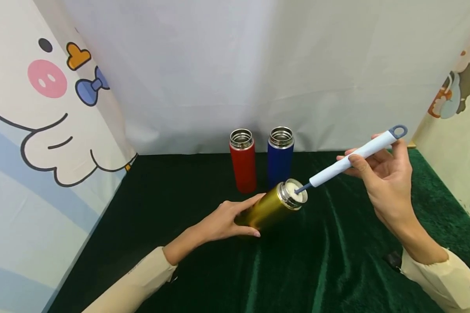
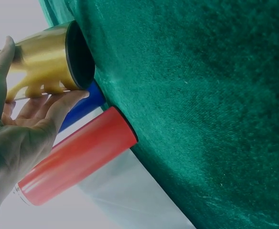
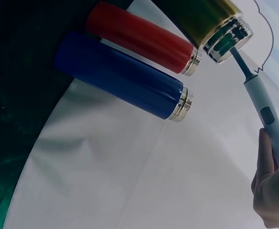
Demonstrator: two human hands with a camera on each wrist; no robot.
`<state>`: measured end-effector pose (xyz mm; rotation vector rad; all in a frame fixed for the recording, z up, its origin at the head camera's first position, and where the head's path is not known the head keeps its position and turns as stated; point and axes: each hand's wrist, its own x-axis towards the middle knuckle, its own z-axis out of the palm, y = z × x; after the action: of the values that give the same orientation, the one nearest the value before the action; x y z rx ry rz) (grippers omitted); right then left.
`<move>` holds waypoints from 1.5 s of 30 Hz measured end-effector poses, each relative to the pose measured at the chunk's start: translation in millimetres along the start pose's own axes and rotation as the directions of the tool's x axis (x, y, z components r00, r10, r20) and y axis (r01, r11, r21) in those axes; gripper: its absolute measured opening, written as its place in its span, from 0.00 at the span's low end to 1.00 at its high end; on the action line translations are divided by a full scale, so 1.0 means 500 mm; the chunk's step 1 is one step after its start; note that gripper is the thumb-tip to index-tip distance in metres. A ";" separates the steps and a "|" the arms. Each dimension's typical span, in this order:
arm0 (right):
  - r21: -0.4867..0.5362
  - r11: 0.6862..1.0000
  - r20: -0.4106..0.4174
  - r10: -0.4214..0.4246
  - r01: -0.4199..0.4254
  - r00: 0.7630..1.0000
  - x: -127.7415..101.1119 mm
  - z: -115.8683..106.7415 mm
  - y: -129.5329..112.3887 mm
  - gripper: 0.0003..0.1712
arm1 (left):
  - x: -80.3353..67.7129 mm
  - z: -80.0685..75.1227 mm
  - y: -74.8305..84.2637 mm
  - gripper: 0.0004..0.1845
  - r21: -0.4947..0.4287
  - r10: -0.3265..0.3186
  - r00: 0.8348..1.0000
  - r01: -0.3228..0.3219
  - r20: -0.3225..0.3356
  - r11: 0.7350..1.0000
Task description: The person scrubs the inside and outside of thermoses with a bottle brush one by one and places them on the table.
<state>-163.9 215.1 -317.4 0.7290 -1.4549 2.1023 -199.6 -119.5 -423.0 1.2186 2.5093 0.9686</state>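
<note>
A gold thermos bottle (image 1: 267, 208) is tilted with its open steel mouth toward the right. My left hand (image 1: 228, 219) grips it around the lower body, and in the left wrist view its dark base (image 2: 80, 56) is off the green cloth. My right hand (image 1: 387, 182) pinches the pale blue handle of a bottle brush (image 1: 350, 161), which has a ring at its end. The brush's thin stem enters the gold bottle's mouth, where a white sponge head (image 1: 295, 191) shows at the rim. The right wrist view shows the stem at the mouth too.
Behind the gold bottle stand an uncapped red bottle (image 1: 243, 167) and an uncapped blue bottle (image 1: 280, 161), both upright. Dark green velvet cloth (image 1: 172, 187) covers the table. A white curtain (image 1: 219, 65) hangs at the back, with cartoon-printed cloth on both sides.
</note>
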 end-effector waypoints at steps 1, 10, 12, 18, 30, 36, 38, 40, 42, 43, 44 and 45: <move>0.010 1.000 0.007 -0.002 0.002 1.000 0.000 0.000 0.000 0.23 | 0.000 -0.001 0.000 0.50 0.000 0.001 1.000 -0.001 -0.001 1.000; -0.093 0.988 0.158 0.135 -0.121 0.978 -0.015 -0.015 0.016 0.24 | 0.003 -0.004 0.005 0.50 0.011 0.015 1.000 -0.015 -0.021 1.000; -0.177 0.970 0.230 0.204 -0.166 0.951 -0.029 -0.016 0.033 0.24 | 0.004 -0.001 0.007 0.50 0.024 0.010 1.000 -0.009 -0.015 1.000; -0.282 0.940 0.296 0.277 -0.194 0.914 -0.048 -0.021 0.066 0.22 | 0.008 0.007 0.016 0.50 0.052 0.008 1.000 -0.008 -0.014 0.999; 0.030 0.998 0.279 0.045 -0.056 0.959 -0.020 -0.029 0.016 0.19 | 0.001 0.006 0.011 0.50 0.060 0.004 1.000 -0.002 -0.023 0.998; 0.070 0.997 0.115 -0.020 0.012 0.993 0.001 -0.039 -0.015 0.18 | -0.001 0.000 0.008 0.49 0.046 0.012 1.000 -0.012 0.001 0.999; 0.076 0.997 0.037 -0.032 0.029 0.999 0.007 -0.043 -0.024 0.18 | 0.001 -0.002 0.006 0.49 0.043 0.017 1.000 -0.017 0.004 0.999; 0.064 0.997 -0.035 -0.043 0.046 0.998 0.016 -0.047 -0.034 0.17 | 0.004 -0.004 0.006 0.49 0.040 0.023 1.000 -0.023 0.009 0.999; 0.050 0.997 -0.096 -0.052 0.057 0.994 0.024 -0.052 -0.042 0.16 | 0.006 -0.005 0.006 0.49 0.034 0.023 1.000 -0.023 0.015 0.999; 0.033 0.997 -0.122 -0.060 0.065 0.991 0.027 -0.053 -0.046 0.16 | 0.007 -0.005 0.006 0.49 0.032 0.022 1.000 -0.023 0.017 0.999; 0.021 0.997 -0.143 -0.067 0.071 0.987 0.029 -0.055 -0.049 0.16 | 0.007 -0.005 0.007 0.49 0.032 0.021 1.000 -0.022 0.020 0.999; 0.019 0.997 -0.165 -0.074 0.078 0.984 0.031 -0.056 -0.051 0.15 | 0.008 -0.004 0.008 0.49 0.033 0.019 1.000 -0.020 0.023 0.999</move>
<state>-162.9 251.0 -297.8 0.5957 -1.2945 2.0738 -200.4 -115.9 -418.5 1.2591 2.5103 0.9155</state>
